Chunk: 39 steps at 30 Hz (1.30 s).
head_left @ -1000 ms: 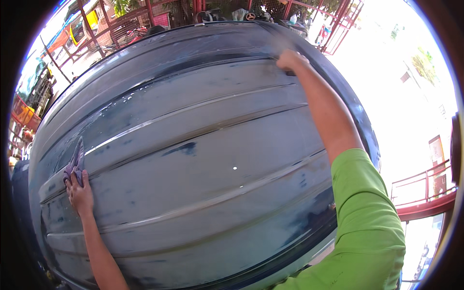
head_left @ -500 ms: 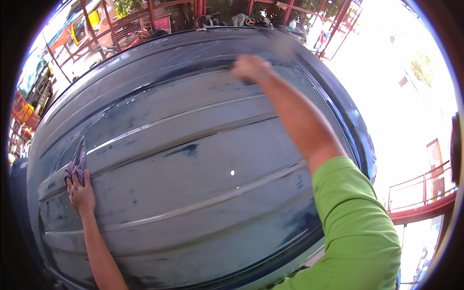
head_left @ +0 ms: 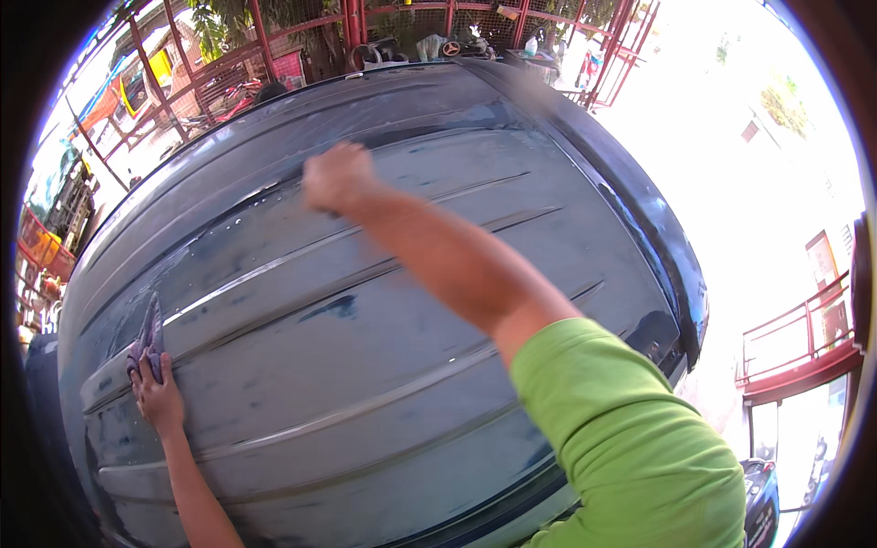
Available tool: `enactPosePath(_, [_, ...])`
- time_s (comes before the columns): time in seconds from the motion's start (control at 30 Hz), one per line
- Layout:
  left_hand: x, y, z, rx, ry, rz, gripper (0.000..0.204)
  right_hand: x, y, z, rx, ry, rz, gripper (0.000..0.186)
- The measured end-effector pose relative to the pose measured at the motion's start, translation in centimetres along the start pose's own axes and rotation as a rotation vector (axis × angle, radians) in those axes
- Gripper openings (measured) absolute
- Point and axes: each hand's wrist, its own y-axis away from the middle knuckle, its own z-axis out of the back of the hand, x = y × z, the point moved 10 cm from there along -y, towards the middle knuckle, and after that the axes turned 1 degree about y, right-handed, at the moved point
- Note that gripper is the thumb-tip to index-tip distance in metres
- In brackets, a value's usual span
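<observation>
Two bare hands were on or over a broad, ribbed, dull-grey vehicle roof (head_left: 411, 333) in the head view, the only view there was. This roof filled most of the picture, below the person. At its near-left part, the left hand (head_left: 158, 399) had its fingers and thumb closed on the lower end of a bunched, purple-grey fabric cloth (head_left: 149, 342), which lay against the panel. Around the far middle, the right hand (head_left: 343, 180) was blurred with its fingers apparently curled in; a dark edge showed beneath it, but I could not tell what, if anything, it gripped.

As for progress, the work looked well advanced yet unfinished: most of the middle had an even, matt grey finish. Some areas seemed left over: a ragged, dark-blue patch (head_left: 340, 306) near the centre and a wider, dark, streaked area (head_left: 484, 119) toward the far edge. Small, pale, wet-looking drops (head_left: 239, 222) dotted the far-left strip, so that part was probably not finished either.
</observation>
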Motion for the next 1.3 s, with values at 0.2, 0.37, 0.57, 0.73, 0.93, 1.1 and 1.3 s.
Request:
enactPosePath(0.2, [0.5, -0.4, -0.9, -0.011, -0.085, 0.048, 0.076, -27.1, 4.3, 2.1, -0.032, 0.136, -0.547, 0.042])
enactPosePath(0.37, [0.7, -0.4, -0.7, -0.005, -0.069, 0.056, 0.078, -12.1, 1.1, 0.3, -0.125, 0.031, -0.22, 0.031])
enactPosePath(0.57, [0.3, -0.3, -0.3, 0.031, -0.045, 0.045, 0.081, -7.8, 1.2, -0.3, -0.111, 0.02, -0.05, 0.041])
enactPosePath(0.73, [-0.1, 0.1, 0.0, 0.026, -0.075, 0.084, 0.081, -33.6, 6.6, 1.5, -0.193, 0.041, -0.745, 0.043])
enactPosePath(0.93, [-1.4, 1.5, 0.6, 0.008, -0.06, 0.058, 0.077, -9.4, 2.8, 0.5, -0.318, 0.119, -0.309, 0.032])
enactPosePath(1.1, [-2.8, 1.6, 2.5, -0.014, 0.02, 0.03, 0.075, 22.5, -4.0, -4.7, -0.228, -0.183, 0.017, 0.053])
enactPosePath(1.3, [-2.6, 2.8, 3.6, -0.001, 0.143, -0.103, 0.068, 6.3, -2.6, -5.6, -0.656, -0.075, 0.133, 0.035])
